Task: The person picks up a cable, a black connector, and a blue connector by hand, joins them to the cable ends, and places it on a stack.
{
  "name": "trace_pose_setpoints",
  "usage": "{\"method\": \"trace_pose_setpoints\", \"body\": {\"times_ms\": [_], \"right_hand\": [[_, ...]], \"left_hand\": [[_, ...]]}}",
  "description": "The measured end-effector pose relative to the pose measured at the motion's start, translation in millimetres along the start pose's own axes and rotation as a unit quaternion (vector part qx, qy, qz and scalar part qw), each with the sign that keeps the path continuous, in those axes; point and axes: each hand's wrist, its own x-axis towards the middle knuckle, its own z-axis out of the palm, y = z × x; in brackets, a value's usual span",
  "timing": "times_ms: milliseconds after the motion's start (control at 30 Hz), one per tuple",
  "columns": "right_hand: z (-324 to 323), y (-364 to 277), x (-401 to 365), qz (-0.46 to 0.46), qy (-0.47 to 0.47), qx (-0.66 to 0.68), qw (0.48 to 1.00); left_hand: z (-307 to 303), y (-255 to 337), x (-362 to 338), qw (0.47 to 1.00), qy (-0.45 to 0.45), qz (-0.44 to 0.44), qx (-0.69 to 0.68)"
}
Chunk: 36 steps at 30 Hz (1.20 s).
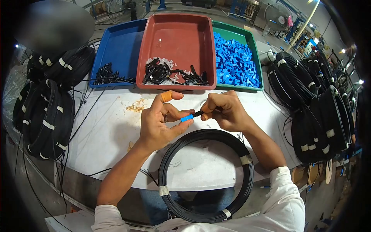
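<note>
Between my hands, over the white table, is a small blue plastic connector housing. My left hand pinches it between thumb and a finger, while the index finger, wrapped in orange tape, is raised away from it. My right hand is closed on a short black connector piece, whose tip meets the right end of the blue housing. Below the hands lies a coil of black cable, bound with white tape and overhanging the table's front edge.
Behind my hands stand a blue tray with black parts, a red tray with black and clear pieces, and a green tray full of blue housings. Taped black cable coils are stacked at left and right.
</note>
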Motion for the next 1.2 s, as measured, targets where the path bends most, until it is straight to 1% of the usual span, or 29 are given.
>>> {"method": "trace_pose_setpoints", "body": {"times_ms": [200,333,433,500,600,667,733,767,800,867,933,1000,1067,1133,1200], "right_hand": [[4,0,-1,-0.005,0.009,0.012,1.000],[8,-2,-2,0.014,0.023,0.008,1.000],[7,3,-2,0.026,0.019,0.010,0.999],[8,5,-3,0.035,0.012,0.021,0.999],[13,6,1,0.024,0.022,0.031,0.999],[12,4,1,-0.001,0.010,-0.008,1.000],[13,6,1,-0.005,0.005,-0.006,1.000],[12,5,4,0.003,-0.004,-0.011,1.000],[9,3,7,0.012,-0.017,-0.017,1.000],[4,6,10,-0.010,-0.036,-0.020,0.999],[4,1,14,0.000,-0.064,-0.051,0.997],[7,3,11,-0.020,-0.051,-0.046,0.997],[13,5,5,-0.002,0.012,-0.059,0.998],[15,-2,3,-0.064,0.035,-0.137,0.988],[16,4,-1,-0.098,0.049,-0.185,0.977]], "left_hand": [[1,5,-2,1.000,-0.003,-0.031,-0.005],[1,8,-1,0.999,-0.003,-0.037,0.013],[0,3,-2,1.000,-0.012,-0.022,0.002],[0,4,0,0.999,-0.026,-0.009,0.038],[0,3,0,1.000,-0.021,-0.010,0.020],[2,1,0,0.999,-0.021,-0.027,0.009],[-1,2,1,0.999,-0.009,-0.048,-0.003],[-2,3,3,0.998,-0.012,-0.047,0.028],[-3,0,5,0.999,-0.009,-0.042,0.029],[-7,-8,7,1.000,-0.001,-0.013,-0.001],[-10,-9,7,1.000,0.014,-0.018,0.001],[-12,-12,5,0.997,-0.004,0.014,0.080],[-12,-6,5,0.996,-0.005,0.031,0.086],[-14,-9,5,0.993,-0.006,0.030,0.116],[-11,-8,5,0.994,-0.004,0.026,0.102]]}}
